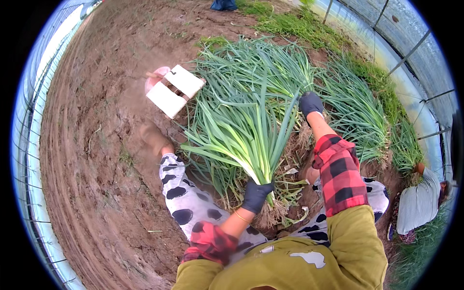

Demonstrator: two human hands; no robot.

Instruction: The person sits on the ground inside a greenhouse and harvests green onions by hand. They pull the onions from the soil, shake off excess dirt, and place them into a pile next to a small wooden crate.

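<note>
My left hand [258,196], in a dark glove, is closed around the pale lower stems of a bunch of green onions [253,145]. The long leaves fan up and away from me, and the stringy roots [272,215] hang below the fist, between my knees. My right hand [311,103], gloved alike, reaches forward to the stem end of another bundle of green onions [290,74] lying on the ground. That hand covers part of the stems; whether its fingers grip them is hidden.
White slabs [175,90] with a gap between them sit beside a pink container [154,78] on the bare soil [98,145]. More green onion bundles [359,105] lie to the right. Another person [417,206] bends low at far right, near the plastic greenhouse wall [409,72].
</note>
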